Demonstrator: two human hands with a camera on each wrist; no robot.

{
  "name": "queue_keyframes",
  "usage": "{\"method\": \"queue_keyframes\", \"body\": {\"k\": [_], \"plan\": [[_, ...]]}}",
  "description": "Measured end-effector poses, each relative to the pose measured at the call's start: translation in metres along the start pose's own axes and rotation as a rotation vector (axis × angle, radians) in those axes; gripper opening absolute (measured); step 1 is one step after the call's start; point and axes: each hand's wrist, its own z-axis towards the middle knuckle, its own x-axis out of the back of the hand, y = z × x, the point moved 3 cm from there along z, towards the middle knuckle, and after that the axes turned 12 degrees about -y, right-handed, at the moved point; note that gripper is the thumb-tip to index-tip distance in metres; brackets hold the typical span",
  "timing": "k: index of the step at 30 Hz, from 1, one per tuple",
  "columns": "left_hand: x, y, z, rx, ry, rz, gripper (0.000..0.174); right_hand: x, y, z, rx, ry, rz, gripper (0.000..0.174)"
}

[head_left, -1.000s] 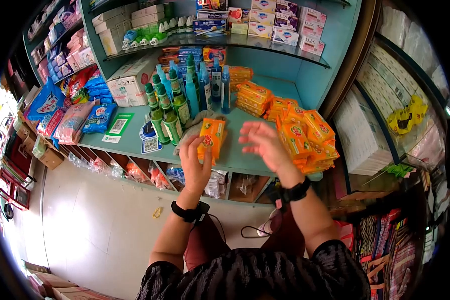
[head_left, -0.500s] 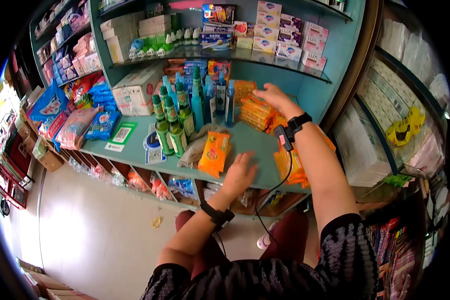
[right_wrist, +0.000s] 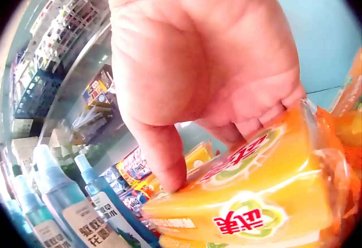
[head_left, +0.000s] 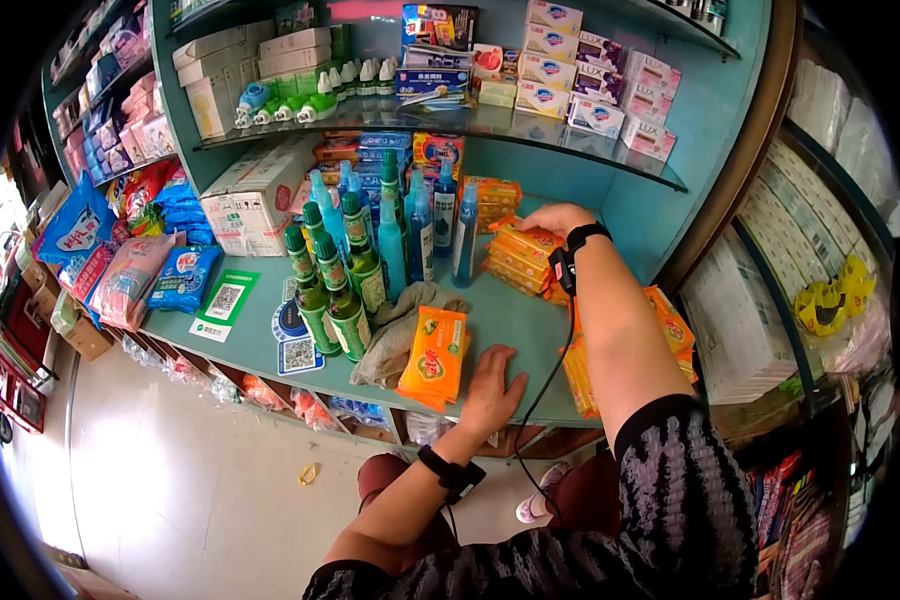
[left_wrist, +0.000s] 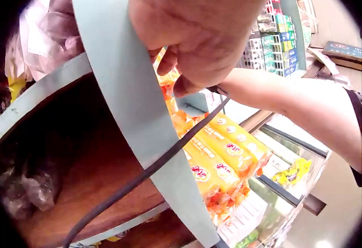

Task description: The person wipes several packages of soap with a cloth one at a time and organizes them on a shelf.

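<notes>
My right hand (head_left: 557, 220) reaches to the back stack of orange soap packs (head_left: 518, 262). In the right wrist view its thumb and fingers grip the top soap pack (right_wrist: 254, 180) from opposite sides; the fingertips are hidden behind it. My left hand (head_left: 491, 392) rests on the counter's front edge with fingers spread, holding nothing. To its left, another orange soap pack (head_left: 434, 355) lies on a grey cloth (head_left: 390, 345). A larger pile of orange soap packs (head_left: 582, 375) sits at the right, partly covered by my right forearm.
Green bottles (head_left: 347, 318) and blue spray bottles (head_left: 465, 240) stand in the counter's middle. Above, a glass shelf (head_left: 490, 118) carries boxed soaps. A dark cable (head_left: 545, 400) hangs from the right wrist. QR cards (head_left: 227, 303) lie at the left.
My right hand has swung from over the front of the counter to the back stack and taken hold of a soap pack. The left hand has left the front soap pack and settled on the counter edge.
</notes>
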Motion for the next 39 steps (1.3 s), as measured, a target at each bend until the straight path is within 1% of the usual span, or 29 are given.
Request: {"method": "queue_keyframes", "body": {"k": [2,3,6,9,12,13,16,19,25,28,31,34,35,38,39], "plan": [[0.001,0.002,-0.001,0.021,-0.016,-0.024,0.038,-0.016,-0.012,-0.03,-0.08,-0.02,0.13,0.039],[0.002,0.003,-0.001,0.028,-0.023,-0.035,0.038,-0.016,-0.013,-0.032,-0.098,-0.062,0.202,0.038],[0.002,0.0,-0.001,0.034,-0.036,-0.063,0.036,-0.022,-0.015,-0.03,0.069,-0.212,0.372,0.037],[0.003,-0.002,-0.002,0.046,-0.037,-0.089,0.035,-0.021,-0.012,-0.016,0.077,-0.193,0.384,0.037],[0.003,-0.001,-0.002,0.048,-0.036,-0.093,0.034,-0.022,-0.013,-0.018,0.001,-0.239,0.42,0.037],[0.003,0.0,-0.001,0.06,-0.042,-0.102,0.034,-0.027,-0.017,-0.021,0.071,-0.314,0.418,0.037],[0.005,0.002,-0.001,0.077,-0.054,-0.112,0.034,-0.034,-0.022,-0.029,0.098,-0.322,0.404,0.037],[0.004,-0.001,-0.002,0.063,-0.04,-0.096,0.035,-0.038,-0.018,-0.03,-0.019,-0.253,0.445,0.039],[0.006,-0.001,-0.001,0.084,-0.018,-0.13,0.036,-0.052,-0.012,-0.039,-0.023,-0.122,0.467,0.041],[0.008,-0.001,-0.001,0.163,-0.035,-0.171,0.045,-0.051,-0.002,-0.028,-0.058,-0.185,0.479,0.045],[0.006,-0.002,-0.001,0.297,-0.055,-0.273,0.06,-0.055,0.013,-0.018,0.13,-0.203,0.501,0.05],[0.006,-0.003,0.002,0.24,0.055,-0.277,0.072,-0.069,0.02,-0.029,0.192,-0.219,0.505,0.051],[0.005,-0.004,0.003,0.26,0.042,-0.322,0.078,-0.072,0.022,-0.031,0.181,-0.196,0.475,0.052],[0.004,-0.008,0.008,0.276,0.05,-0.257,0.082,-0.082,0.023,-0.039,0.153,-0.153,0.375,0.054],[0.006,-0.005,0.011,0.276,0.043,-0.312,0.084,-0.087,0.02,-0.051,0.14,-0.151,0.337,0.055]]}}
